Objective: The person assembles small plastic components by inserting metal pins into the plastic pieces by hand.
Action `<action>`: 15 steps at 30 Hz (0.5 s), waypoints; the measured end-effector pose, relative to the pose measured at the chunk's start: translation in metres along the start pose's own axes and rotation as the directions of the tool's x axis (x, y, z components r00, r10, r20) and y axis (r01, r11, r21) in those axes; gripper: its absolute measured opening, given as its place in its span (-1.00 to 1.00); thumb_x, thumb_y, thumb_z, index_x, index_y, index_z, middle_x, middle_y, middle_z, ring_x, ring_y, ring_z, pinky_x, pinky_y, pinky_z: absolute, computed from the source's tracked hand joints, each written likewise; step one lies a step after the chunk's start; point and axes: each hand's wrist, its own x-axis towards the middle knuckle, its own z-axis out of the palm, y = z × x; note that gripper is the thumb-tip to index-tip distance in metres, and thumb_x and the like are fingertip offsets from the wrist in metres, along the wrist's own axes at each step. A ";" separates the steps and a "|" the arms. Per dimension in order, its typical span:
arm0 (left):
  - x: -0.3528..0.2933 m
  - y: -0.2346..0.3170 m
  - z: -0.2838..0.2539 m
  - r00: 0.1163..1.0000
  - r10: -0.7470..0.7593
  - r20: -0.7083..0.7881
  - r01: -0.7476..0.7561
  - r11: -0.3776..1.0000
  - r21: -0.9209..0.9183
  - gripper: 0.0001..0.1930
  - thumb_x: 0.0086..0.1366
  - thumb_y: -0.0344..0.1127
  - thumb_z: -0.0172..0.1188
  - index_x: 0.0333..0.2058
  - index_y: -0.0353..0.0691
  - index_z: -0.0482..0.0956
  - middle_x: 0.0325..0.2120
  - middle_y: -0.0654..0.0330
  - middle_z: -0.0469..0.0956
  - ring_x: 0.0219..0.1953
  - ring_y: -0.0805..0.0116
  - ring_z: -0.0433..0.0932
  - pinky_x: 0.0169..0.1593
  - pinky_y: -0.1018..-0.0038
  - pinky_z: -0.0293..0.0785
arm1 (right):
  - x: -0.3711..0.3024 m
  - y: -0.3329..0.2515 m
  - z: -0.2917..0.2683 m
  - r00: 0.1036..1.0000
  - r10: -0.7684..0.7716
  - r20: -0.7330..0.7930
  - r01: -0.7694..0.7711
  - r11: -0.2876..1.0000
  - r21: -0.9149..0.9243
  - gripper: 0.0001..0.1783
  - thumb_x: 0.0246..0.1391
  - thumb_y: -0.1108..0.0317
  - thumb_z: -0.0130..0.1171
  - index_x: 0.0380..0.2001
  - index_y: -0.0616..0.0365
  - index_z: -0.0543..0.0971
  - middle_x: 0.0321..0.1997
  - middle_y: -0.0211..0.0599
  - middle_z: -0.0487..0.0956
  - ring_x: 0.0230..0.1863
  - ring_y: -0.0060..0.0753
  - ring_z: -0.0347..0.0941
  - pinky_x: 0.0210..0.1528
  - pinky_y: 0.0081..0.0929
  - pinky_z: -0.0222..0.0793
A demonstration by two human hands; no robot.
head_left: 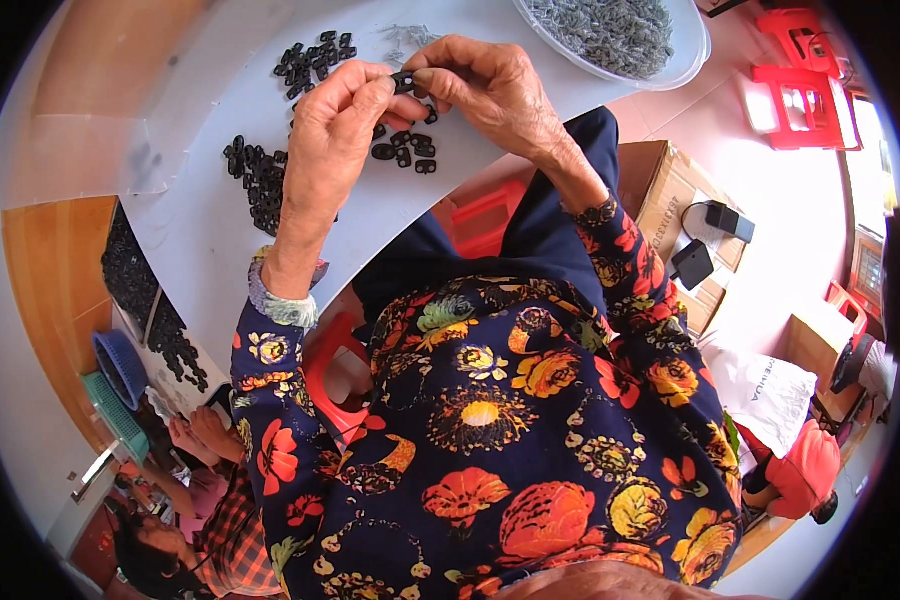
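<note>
Over the white table (205, 250), my left hand (335, 125) pinches a small black plastic part (403, 82) between thumb and fingers. From the other side, the closed thumb and fingertips of my right hand (495, 95) grip the same part. Whether a smaller piece sits between the right fingertips is hidden. Below my hands lie several loose black parts (417, 150), some with holes. A pile of similar black parts (315, 62) is beyond my left hand, and another pile (255, 180) lies left of my left wrist. Thin grey pieces (410, 40) are scattered just beyond my fingers.
A white basin (705, 45) full of grey pieces stands at the far right of the table. To the right are a cardboard box (660, 190) and red plastic stools (795, 105). At the lower left, another person's hands (205, 435) are near more black parts (140, 270) and a blue basket (120, 365).
</note>
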 end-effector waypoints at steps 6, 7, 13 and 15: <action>0.000 0.005 0.003 0.999 0.029 -0.028 -0.026 0.995 0.092 -0.80 0.31 -0.32 -0.02 -0.29 -0.37 0.46 -0.50 0.16 0.60 -0.45 0.56 0.49 -0.30 0.62 0.43 | 0.004 -0.005 -0.003 1.000 -0.001 -0.011 0.001 0.999 -0.034 -0.80 0.10 0.40 0.09 -0.27 0.31 0.56 -0.57 -0.39 0.52 -0.54 -0.69 0.37 -0.44 -0.64 0.36; -0.001 0.008 0.004 0.999 0.027 -0.036 -0.022 0.990 0.138 -0.81 0.30 -0.33 -0.02 -0.31 -0.36 0.46 -0.51 0.17 0.60 -0.45 0.58 0.48 -0.30 0.63 0.42 | 0.003 -0.005 -0.002 1.000 -0.013 -0.010 0.013 0.999 -0.042 -0.80 0.10 0.40 0.09 -0.27 0.31 0.56 -0.57 -0.39 0.52 -0.54 -0.69 0.37 -0.44 -0.64 0.36; -0.006 0.018 -0.004 0.991 0.043 -0.127 -0.038 0.999 0.038 -0.83 0.30 -0.35 -0.02 -0.32 -0.34 0.46 -0.51 0.18 0.59 -0.46 0.59 0.46 -0.31 0.61 0.42 | -0.006 -0.010 0.004 0.995 0.097 -0.036 -0.094 0.991 0.092 -0.80 0.10 0.44 0.08 -0.22 0.31 0.54 -0.51 -0.44 0.53 -0.51 -0.71 0.35 -0.40 -0.68 0.35; 0.007 0.036 -0.014 0.980 0.128 -0.150 -0.108 0.985 0.135 -0.80 0.31 -0.32 -0.01 -0.31 -0.35 0.47 -0.49 0.17 0.59 -0.44 0.57 0.47 -0.29 0.60 0.43 | -0.004 -0.007 0.004 0.996 0.093 -0.011 -0.091 0.990 0.108 -0.80 0.10 0.45 0.08 -0.22 0.32 0.53 -0.50 -0.43 0.53 -0.50 -0.71 0.35 -0.39 -0.69 0.35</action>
